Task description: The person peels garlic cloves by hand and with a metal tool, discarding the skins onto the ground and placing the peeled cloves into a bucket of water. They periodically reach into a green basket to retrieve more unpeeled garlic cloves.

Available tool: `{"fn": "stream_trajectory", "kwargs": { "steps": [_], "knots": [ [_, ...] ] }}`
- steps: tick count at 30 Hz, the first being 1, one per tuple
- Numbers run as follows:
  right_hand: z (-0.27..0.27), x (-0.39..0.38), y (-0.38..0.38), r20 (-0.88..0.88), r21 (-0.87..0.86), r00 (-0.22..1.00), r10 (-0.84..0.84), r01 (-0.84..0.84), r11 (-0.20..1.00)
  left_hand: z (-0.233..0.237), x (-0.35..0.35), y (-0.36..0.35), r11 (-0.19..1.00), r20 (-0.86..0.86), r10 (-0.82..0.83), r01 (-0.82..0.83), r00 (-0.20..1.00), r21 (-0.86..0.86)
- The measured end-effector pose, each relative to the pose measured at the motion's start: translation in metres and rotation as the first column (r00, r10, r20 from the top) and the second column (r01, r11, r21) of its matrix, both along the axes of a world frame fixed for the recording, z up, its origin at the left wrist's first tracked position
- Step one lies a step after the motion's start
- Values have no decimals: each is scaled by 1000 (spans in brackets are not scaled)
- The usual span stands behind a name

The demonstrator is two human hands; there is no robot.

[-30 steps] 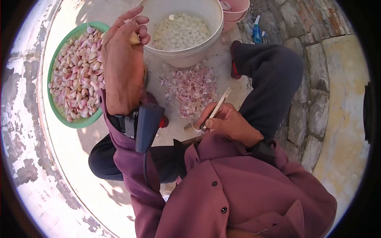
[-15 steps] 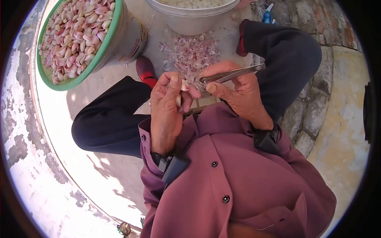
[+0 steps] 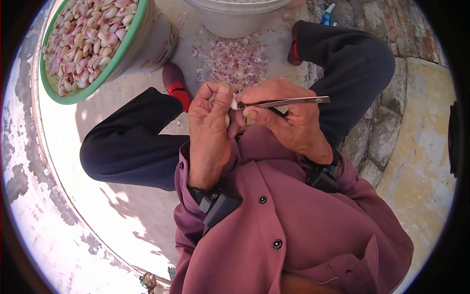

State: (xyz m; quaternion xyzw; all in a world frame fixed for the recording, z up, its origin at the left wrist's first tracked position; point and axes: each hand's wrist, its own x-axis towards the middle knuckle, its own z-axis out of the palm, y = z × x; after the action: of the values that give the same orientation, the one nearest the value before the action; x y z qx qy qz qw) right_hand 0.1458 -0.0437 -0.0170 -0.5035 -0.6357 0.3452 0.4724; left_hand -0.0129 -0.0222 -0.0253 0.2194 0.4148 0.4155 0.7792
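Note:
Between the thumb and forefinger of my left hand (image 3: 211,132) is a garlic clove (image 3: 234,102), pale and partly covered by the fingers. A bit of another whitish piece shows lower in that hand, mostly hidden. My right hand (image 3: 289,120) is closed around a metal nail clipper (image 3: 293,101), its long handle pointing right. The clipper's jaw end touches the clove, or nearly so. Beyond the hands, pink and white garlic skins (image 3: 237,61) lie scattered on the ground.
At upper left, a green-rimmed basket (image 3: 115,61) full of unpeeled cloves rests on a bucket (image 3: 159,46). A white tub (image 3: 235,19) stands ahead between my feet. A small blue bottle (image 3: 327,16) lies at upper right by the stones.
My two hands have come together, bringing the nail clipper's tip to the clove. The clipper's lever and body, spread apart before, now lie closer together. The view has shifted slightly.

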Motion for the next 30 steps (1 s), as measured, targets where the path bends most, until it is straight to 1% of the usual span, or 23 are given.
{"fn": "stream_trajectory", "kwargs": {
  "steps": [1,3,4,5,6,7,8,10,11,13,17,19,20,21,23,24,25,26,27,28,30],
  "knots": [
    [-1,2,0,0,0,1000,0,0,1000,0,0,0,1000,-7,-12,12,1000,0],
    [-3,5,-2,-173,-92,983,57,-74,993,1,3,0,1000,6,-17,17,1000,5],
    [-5,6,-3,-174,-93,983,55,-72,993,1,4,1,1000,20,-20,20,1000,15],
    [-9,6,-3,-435,-245,900,-25,-92,965,1,5,1,1000,20,-22,22,1000,15],
    [-13,6,-3,-647,-378,749,-142,-153,913,2,7,0,999,17,-38,37,999,33],
    [-15,8,-4,-690,-402,703,-174,-172,899,2,7,-1,997,13,-53,52,999,50],
    [-17,8,-5,-691,-403,701,-175,-173,899,3,6,-1,997,10,-53,53,999,49],
    [-21,7,-6,-700,-385,689,-188,-142,912,6,4,0,993,-140,-99,108,985,55],
    [-21,7,-6,-699,-389,688,-195,-137,911,8,5,-2,992,-139,-105,113,985,50],
    [-20,7,-6,-660,-386,725,-196,-103,917,13,6,-4,974,-368,-136,192,920,120],
    [-26,13,0,-638,-358,753,-163,-103,928,9,-1,-4,974,-321,-135,186,937,132],
    [-39,24,6,-616,-360,716,-327,112,926,10,-5,-3,969,-415,-118,195,902,149],
    [-46,31,9,-532,-359,749,-395,223,906,11,-4,-3,970,-415,-117,194,902,148],
    [-44,32,8,-533,-360,748,-394,221,906,12,-3,-4,974,-386,-114,180,915,138],
    [-36,33,5,-458,-296,838,-296,170,940,8,0,-3,978,-358,-112,167,927,127],
    [-31,29,2,-457,-300,837,-300,173,938,0,1,-3,966,-416,-83,176,906,189],
    [-24,22,-1,-522,-316,813,-257,96,944,-4,4,-3,949,-467,-52,189,883,253],
    [-21,17,-1,-585,-321,783,-212,17,947,-4,7,-3,948,-463,-53,190,885,256],
    [-24,15,-1,-588,-277,794,-151,-23,960,-1,10,-3,930,-527,-21,210,849,301],
    [-24,13,-3,-588,-279,794,-153,-22,960,2,12,-3,911,-589,13,233,808,340],
    [-23,10,-6,-533,-377,834,-139,-87,922,8,14,-2,919,-592,15,223,806,326]
  ]
}}
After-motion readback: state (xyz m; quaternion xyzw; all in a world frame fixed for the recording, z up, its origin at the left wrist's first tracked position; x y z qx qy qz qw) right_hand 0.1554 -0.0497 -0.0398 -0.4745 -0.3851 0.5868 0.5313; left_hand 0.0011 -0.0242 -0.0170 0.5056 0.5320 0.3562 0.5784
